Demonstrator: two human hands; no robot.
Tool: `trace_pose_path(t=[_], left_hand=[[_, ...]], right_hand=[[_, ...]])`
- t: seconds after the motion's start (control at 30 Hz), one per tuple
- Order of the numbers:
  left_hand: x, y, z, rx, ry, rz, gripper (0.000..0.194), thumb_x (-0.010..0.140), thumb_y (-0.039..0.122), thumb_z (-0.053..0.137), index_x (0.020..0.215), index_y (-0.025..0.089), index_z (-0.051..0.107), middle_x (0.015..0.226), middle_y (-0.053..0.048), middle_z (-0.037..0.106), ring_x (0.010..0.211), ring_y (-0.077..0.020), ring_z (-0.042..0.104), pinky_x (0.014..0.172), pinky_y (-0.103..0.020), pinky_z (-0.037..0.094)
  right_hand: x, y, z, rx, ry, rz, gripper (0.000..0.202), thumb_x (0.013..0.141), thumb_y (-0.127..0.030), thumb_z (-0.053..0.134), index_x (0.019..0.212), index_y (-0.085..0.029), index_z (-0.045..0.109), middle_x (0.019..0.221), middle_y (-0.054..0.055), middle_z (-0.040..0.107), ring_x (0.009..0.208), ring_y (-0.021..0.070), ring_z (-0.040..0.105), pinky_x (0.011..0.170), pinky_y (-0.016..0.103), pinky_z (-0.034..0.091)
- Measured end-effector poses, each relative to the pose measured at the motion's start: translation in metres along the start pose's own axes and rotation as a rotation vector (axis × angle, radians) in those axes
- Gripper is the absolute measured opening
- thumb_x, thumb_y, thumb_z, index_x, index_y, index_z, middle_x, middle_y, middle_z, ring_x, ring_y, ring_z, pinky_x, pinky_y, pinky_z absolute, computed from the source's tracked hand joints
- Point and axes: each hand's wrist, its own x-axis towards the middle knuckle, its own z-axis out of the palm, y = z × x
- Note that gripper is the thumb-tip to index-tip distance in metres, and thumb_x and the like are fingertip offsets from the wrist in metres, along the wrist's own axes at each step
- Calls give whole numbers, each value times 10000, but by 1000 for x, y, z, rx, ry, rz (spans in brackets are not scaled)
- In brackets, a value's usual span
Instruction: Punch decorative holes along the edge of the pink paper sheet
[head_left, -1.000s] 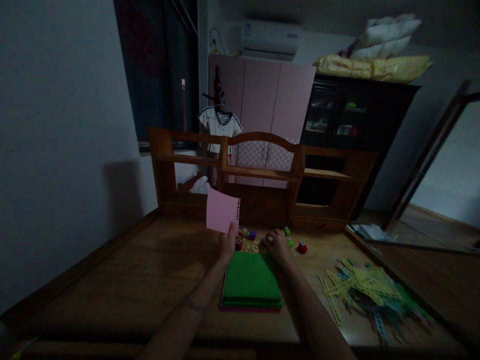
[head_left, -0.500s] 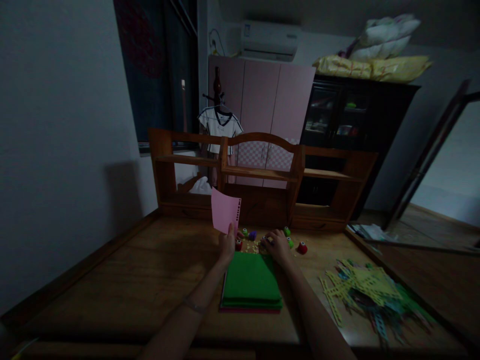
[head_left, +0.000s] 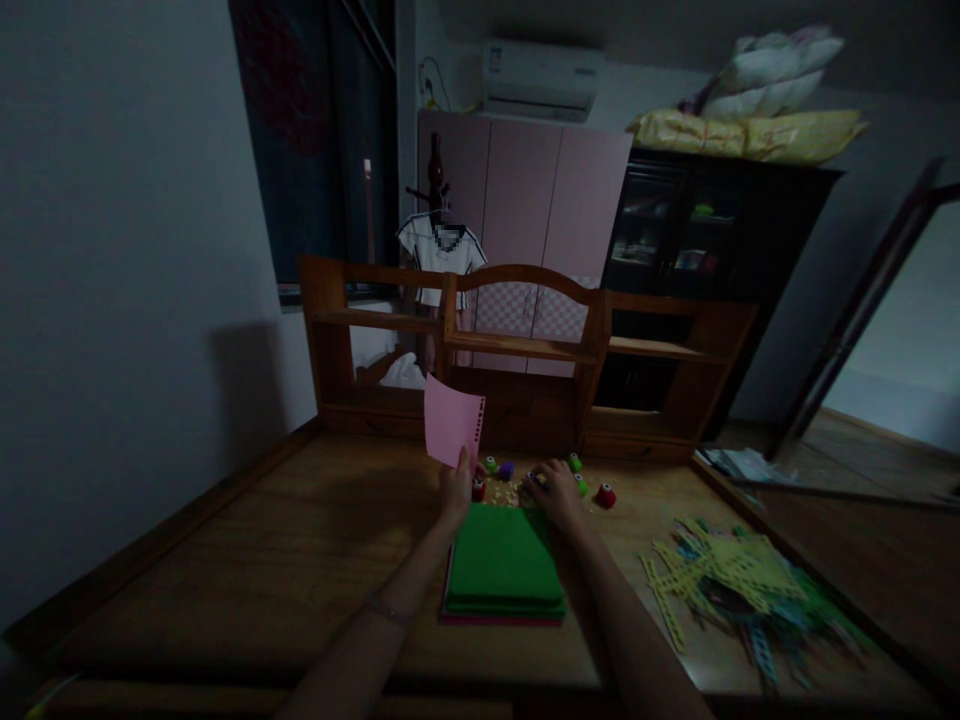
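My left hand [head_left: 455, 490] pinches the lower edge of a pink sheet [head_left: 452, 422] and holds it upright, slightly curved. A row of small punched holes runs down the sheet's right edge. My right hand [head_left: 556, 488] is curled around a small dark purple craft punch [head_left: 532, 480], mostly covered by the fingers. Between the hands are a purple punch [head_left: 506, 470], a green punch [head_left: 490, 465] and pale paper bits [head_left: 508, 494] scattered on the desk. A red punch [head_left: 478, 490] is beside my left hand. Just below lies a stack of green sheets [head_left: 506, 558] with pink underneath.
Right of my right hand stand green punches [head_left: 580, 485] and a red punch [head_left: 606, 496]. A pile of punched yellow, green and blue strips [head_left: 727, 580] covers the desk's right side. A wooden shelf unit [head_left: 525, 348] rises along the back of the wooden desk [head_left: 300, 540].
The pink sheet and the hands look almost the same. The whole view has shifted very slightly; nothing has been let go or picked up.
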Motion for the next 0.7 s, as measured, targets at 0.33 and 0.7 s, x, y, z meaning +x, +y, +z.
trace_pose_path(t=[0.33, 0.7], left_hand=[[-3, 5, 0, -44, 2, 17, 617, 789, 651, 395, 486, 149, 587, 480, -53, 560, 444, -123, 499, 470, -222, 363], [-7, 10, 0, -48, -4, -24, 625, 778, 666, 401, 467, 150, 570, 454, -42, 535, 418, -117, 476, 445, -222, 341]], right_hand=[[0, 1, 0, 31, 3, -9, 138, 840, -339, 576, 844, -216, 640, 888, 63, 560, 886, 229, 478, 765, 310, 351], [-1, -2, -2, 10, 8, -10, 149, 844, -345, 569, 841, -213, 639, 881, 70, 562, 886, 237, 475, 763, 317, 349]])
